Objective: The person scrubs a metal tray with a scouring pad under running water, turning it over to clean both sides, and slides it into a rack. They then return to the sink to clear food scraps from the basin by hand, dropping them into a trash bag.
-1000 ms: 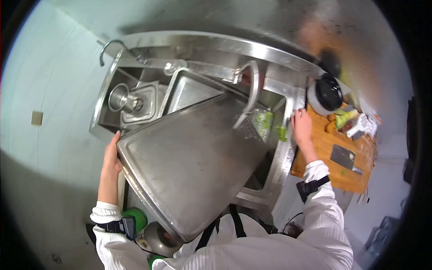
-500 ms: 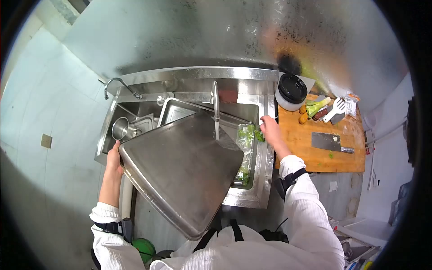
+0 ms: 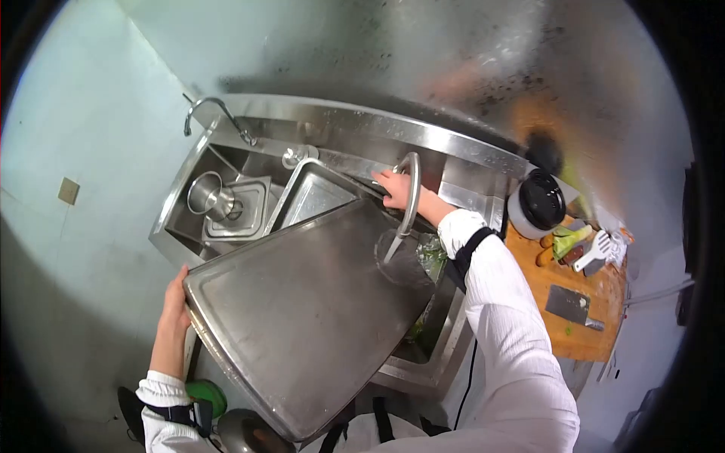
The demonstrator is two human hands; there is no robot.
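My left hand (image 3: 175, 309) grips the left corner of a large steel tray (image 3: 302, 309), held tilted over the sink (image 3: 226, 143). Water from the curved faucet (image 3: 408, 198) runs onto the tray's upper right part. My right hand (image 3: 393, 189) reaches across the sink and rests at the base of that faucet, behind its spout; whether the fingers close on anything there I cannot tell. A smaller steel pan (image 3: 313, 192) lies in the basin behind the tray. Green leaves in a clear bag (image 3: 430, 260) show under the tray's right edge.
A steel cup (image 3: 205, 195) and a square steel container (image 3: 243, 208) sit in the left basin under a second tap (image 3: 215, 113). A wooden cutting board (image 3: 581, 309) at right carries a cleaver (image 3: 572, 306) and vegetables, with a black-lidded white pot (image 3: 538, 202) beside it.
My right hand has moved from the sink's right rim near the greens over to the base of the faucet. The tray stays held by my left hand under the water.
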